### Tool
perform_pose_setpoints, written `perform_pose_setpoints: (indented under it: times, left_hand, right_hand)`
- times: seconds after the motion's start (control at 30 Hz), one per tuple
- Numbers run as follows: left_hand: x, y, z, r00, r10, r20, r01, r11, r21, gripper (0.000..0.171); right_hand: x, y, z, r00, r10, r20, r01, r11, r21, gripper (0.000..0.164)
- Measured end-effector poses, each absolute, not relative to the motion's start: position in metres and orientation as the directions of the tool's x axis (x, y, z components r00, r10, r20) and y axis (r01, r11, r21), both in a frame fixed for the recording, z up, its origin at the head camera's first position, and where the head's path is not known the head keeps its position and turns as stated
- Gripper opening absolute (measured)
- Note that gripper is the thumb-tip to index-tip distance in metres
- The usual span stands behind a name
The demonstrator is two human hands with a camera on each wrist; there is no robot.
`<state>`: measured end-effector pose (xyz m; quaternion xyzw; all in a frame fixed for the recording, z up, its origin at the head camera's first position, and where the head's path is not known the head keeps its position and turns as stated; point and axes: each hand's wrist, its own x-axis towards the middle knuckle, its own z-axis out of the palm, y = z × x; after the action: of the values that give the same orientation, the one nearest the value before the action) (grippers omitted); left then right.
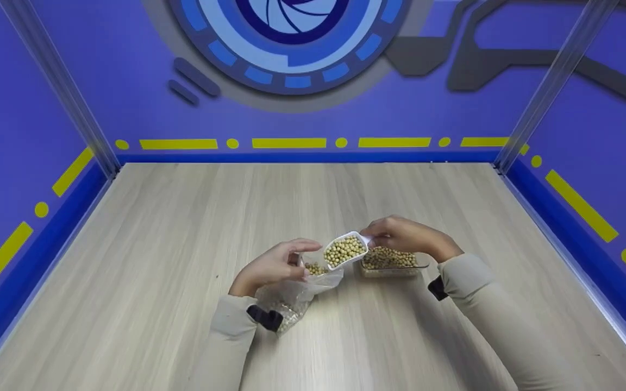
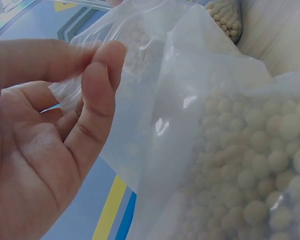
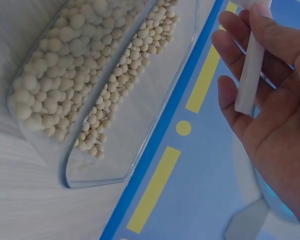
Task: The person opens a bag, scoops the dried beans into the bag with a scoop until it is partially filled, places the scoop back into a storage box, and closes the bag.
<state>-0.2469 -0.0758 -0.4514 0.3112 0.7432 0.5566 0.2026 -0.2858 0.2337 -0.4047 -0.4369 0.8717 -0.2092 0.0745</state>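
A white scoop (image 1: pixel 335 264) heaped with round, pale yellow soybeans (image 1: pixel 345 250) is tilted over the mouth of a clear plastic bag (image 1: pixel 296 293). My right hand (image 1: pixel 400 234) grips the scoop by its handle (image 3: pixel 250 75). With thumb and fingers, my left hand (image 1: pixel 276 266) pinches the bag's top edge (image 2: pixel 90 52) and holds the mouth apart. Many soybeans (image 2: pixel 250 160) fill the lower part of the bag. Just under my right hand stands a clear rectangular container (image 1: pixel 392 273) holding more soybeans (image 3: pixel 75 60).
Both items are on a light wood-grain table (image 1: pixel 182 217). Blue panels (image 1: pixel 291 122) with yellow markings enclose its back and sides, with metal posts (image 1: pixel 68 87) at the corners. Black straps (image 1: pixel 265 317) circle both sleeved wrists.
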Motion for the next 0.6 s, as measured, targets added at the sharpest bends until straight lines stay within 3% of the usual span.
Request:
perform_pose_setpoints:
  times: [0.6]
  left_hand:
    - [-0.2447,-0.0757,-0.4495,-0.725,0.688,0.034,0.221,0.186,0.957,0.062]
  right_hand:
    - [-0.2813,0.2288,-0.3997,-0.607,-0.793,0.052,-0.754,0.554,-0.354,0.027]
